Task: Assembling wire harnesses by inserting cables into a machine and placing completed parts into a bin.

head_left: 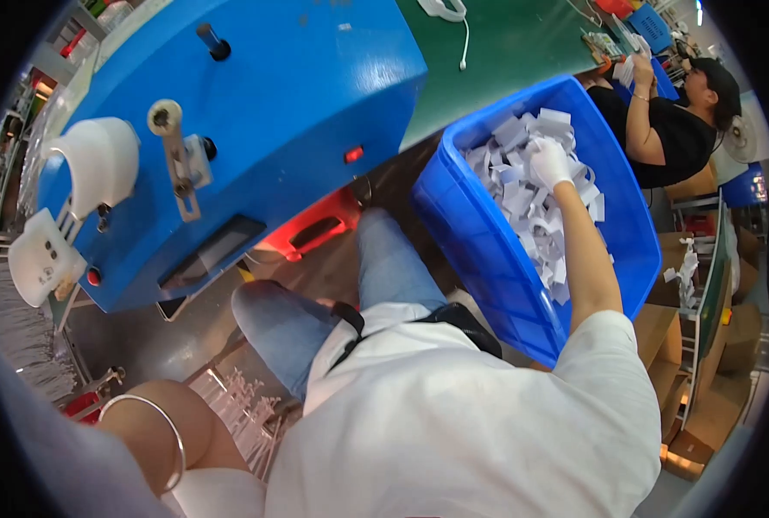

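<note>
My right hand [549,162], in a white glove, reaches down into a large blue plastic bin [479,250] at my right. Its fingers are curled in among many loose, white, curved strip-like pieces [522,200]; what they grip is hidden by the glove and the pile. At the lower left my left arm is bent back, with a silver bangle round it. Only a white-gloved part of my left hand [218,494] shows at the bottom edge, beside my white shirt; its fingers are hidden.
A blue machine [298,95] with a small screen [212,250] and white curved holders [104,168] stands ahead on the left. Behind the bin is a green table [505,39]. Under the machine sits a red stool [311,229]. A co-worker [674,129] works at the far right, near cardboard boxes [734,354].
</note>
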{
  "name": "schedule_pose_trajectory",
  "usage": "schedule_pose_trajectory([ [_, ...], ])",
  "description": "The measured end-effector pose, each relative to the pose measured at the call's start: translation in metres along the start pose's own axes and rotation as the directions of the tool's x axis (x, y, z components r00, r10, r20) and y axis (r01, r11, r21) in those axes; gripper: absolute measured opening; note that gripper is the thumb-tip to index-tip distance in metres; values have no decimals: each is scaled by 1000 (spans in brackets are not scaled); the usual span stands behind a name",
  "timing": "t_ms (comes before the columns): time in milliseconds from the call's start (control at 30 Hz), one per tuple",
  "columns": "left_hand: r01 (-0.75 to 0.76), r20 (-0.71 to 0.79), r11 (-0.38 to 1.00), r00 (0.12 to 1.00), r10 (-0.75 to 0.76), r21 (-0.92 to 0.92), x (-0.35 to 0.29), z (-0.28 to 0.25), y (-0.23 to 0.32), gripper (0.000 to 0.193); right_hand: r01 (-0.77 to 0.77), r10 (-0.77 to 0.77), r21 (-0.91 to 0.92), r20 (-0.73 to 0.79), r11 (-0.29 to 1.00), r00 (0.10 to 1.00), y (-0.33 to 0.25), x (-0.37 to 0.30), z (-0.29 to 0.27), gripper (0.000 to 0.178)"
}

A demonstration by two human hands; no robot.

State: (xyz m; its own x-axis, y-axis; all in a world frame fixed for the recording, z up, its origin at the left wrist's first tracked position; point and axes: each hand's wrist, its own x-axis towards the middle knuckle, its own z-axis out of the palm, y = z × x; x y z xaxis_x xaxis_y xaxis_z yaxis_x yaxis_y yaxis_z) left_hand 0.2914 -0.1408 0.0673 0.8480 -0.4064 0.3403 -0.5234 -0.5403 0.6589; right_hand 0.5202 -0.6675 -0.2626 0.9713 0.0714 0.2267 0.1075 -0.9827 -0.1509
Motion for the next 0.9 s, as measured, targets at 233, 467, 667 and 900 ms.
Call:
schedule_pose_trajectory([
  [233,-73,-368,989,923,118,132,-18,4,19,36,26,100,755,-121,656,988,-74,-9,-61,17],
  [467,18,-646,998,763,25,60,-53,12,33,31,467,-130,607,-515,643,847,-182,-38,-183,25],
  [667,-48,-833,997,548,75,58,-39,23,46,27,645,-194,181,-863,743,466,-259,-43,-199,26],
  [900,118,-603,961,758,-249,-249,-14,48,8,66,864,-374,331,-799,379,470,-350,-72,-202,22],
])
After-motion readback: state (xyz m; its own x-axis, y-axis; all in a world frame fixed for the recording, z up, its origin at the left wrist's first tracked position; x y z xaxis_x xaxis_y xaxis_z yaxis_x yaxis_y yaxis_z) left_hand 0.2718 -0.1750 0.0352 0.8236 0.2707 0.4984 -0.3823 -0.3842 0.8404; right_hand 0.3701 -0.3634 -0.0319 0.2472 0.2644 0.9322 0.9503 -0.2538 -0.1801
